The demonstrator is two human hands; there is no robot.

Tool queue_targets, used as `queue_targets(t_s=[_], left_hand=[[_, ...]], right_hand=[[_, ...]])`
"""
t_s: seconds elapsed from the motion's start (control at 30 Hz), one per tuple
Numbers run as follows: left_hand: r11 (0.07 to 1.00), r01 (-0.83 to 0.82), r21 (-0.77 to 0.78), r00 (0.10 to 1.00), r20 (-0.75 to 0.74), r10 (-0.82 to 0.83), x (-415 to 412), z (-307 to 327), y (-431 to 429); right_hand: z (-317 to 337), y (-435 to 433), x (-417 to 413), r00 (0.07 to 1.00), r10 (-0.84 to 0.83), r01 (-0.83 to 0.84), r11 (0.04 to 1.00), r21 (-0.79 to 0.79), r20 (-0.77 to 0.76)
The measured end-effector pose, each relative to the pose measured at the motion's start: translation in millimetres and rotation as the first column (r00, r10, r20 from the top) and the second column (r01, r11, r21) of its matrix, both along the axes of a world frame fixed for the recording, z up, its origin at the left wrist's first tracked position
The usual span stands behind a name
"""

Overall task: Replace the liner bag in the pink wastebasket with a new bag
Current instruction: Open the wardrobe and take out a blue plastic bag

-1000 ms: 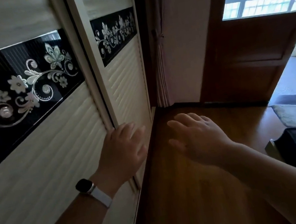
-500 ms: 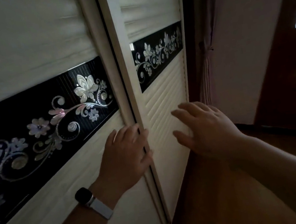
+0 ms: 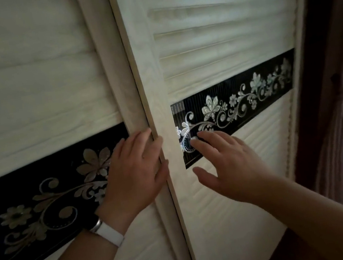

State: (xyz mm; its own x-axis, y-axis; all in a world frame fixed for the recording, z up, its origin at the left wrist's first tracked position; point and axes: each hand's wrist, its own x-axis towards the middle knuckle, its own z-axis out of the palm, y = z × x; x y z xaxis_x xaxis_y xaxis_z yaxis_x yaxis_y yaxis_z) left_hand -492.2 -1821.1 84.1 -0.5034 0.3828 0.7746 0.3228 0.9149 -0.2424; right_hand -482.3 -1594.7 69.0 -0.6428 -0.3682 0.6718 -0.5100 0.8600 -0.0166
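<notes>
Neither the pink wastebasket nor any liner bag is in view. I face a cream sliding wardrobe with a black floral band across it. My left hand [image 3: 135,171], with a white wristband, lies flat on the left door [image 3: 31,89], its fingertips at the edge where the two doors overlap. My right hand [image 3: 227,161] hovers with fingers spread in front of the right door [image 3: 214,39], its fingertips near the floral band [image 3: 240,101]. Whether it touches the door I cannot tell. Neither hand holds anything.
A dark curtain [image 3: 341,103] hangs to the right of the wardrobe. A strip of brown wooden floor [image 3: 297,249] shows at the bottom right. The room is dim.
My view has swung left and up, away from the floor and the brown door, onto the wardrobe. Both hands have risen to the level of the floral band.
</notes>
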Motion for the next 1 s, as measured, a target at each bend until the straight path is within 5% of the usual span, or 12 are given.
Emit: queue_targets(t_s=[0.2,0.43,1.0], left_hand=[[0.999,-0.042,-0.005,0.987,-0.158,0.041,-18.5,26.8,31.1],[0.998,-0.019,0.066,0.947,-0.32,0.039,-60.3,26.7,50.7],[0.99,0.049,0.13,0.935,-0.355,0.001,-99.8,11.4,51.5]], right_hand=[[0.0,8.0,-49.8,0.987,0.14,-0.149,0.983,-0.106,-0.084],[-2.9,4.9,-107.4,0.967,0.114,-0.154,0.974,-0.166,-0.227],[-14.5,-31.2,-206.0,0.789,0.133,-0.337,0.91,-0.241,-0.6]])
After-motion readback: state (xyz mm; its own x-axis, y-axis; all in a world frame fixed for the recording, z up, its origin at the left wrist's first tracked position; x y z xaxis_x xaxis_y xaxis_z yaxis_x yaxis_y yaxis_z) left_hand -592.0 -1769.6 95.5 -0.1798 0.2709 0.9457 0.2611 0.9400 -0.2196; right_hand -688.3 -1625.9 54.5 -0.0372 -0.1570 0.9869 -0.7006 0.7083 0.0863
